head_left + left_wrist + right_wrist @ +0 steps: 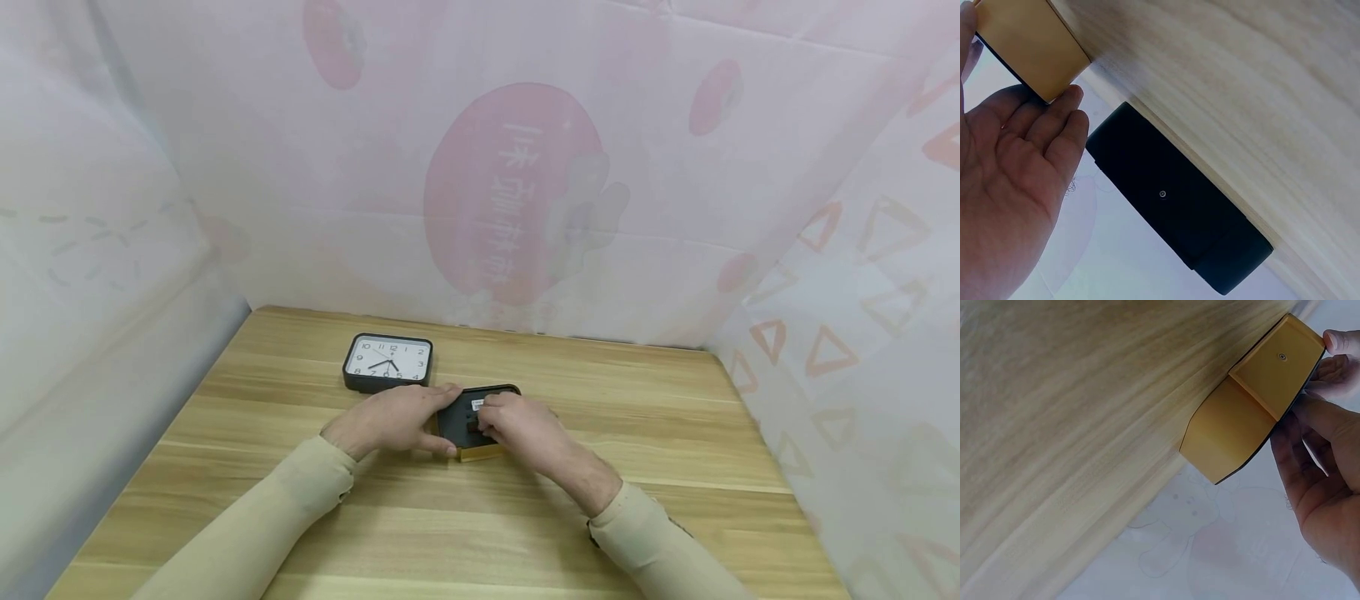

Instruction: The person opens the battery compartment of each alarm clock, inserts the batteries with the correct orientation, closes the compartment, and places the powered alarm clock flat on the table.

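Note:
A gold-sided clock (pixel 453 423) lies on the table with its black back facing up and a small white label on it. My left hand (pixel 392 419) holds its left end, thumb at the near edge and fingers at the far edge. My right hand (pixel 527 429) bends over the back, with thumb and fingertips pinching a small dark part near the label; the fingers partly hide that part. From the right wrist, the clock's gold side (pixel 1229 431) shows a small round screw-like spot. The left wrist view has fingertips against a gold corner (pixel 1035 47).
A black-framed clock (pixel 387 360) with a white face stands behind my left hand, close to the gold-sided one. The wooden table (pixel 600 533) reaches back to a pale printed curtain (pixel 360 208), and more curtain hangs on both sides.

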The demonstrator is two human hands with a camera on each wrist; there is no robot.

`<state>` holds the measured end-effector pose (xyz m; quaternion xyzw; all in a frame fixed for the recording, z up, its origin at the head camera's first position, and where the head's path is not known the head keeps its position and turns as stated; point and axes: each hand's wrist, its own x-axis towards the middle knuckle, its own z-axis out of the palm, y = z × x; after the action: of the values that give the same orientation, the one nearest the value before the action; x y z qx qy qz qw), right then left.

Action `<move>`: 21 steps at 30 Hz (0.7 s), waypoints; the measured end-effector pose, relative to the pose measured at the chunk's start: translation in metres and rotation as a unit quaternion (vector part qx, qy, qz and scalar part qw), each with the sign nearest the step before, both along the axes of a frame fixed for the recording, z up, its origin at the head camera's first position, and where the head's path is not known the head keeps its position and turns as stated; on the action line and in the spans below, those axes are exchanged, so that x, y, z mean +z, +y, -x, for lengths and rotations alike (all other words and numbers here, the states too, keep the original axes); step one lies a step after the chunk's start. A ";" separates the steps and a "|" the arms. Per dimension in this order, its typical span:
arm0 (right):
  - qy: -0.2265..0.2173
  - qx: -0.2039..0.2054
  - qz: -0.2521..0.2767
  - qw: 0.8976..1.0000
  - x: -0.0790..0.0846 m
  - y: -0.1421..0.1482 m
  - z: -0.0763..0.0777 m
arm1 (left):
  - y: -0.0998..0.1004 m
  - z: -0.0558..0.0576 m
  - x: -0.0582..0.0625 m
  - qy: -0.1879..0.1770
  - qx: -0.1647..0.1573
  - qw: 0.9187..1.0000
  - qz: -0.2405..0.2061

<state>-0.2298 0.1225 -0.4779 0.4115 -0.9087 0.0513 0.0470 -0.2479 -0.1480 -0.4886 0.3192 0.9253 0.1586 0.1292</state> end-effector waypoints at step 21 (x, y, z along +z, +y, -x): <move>0.013 -0.024 -0.022 0.999 0.000 -0.001 -0.003 | 0.000 0.000 -0.001 0.005 -0.002 1.000 0.000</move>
<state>-0.2271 0.1213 -0.4779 0.3911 -0.9186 0.0246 0.0507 -0.2478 -0.1480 -0.4893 0.3218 0.9254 0.1564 0.1248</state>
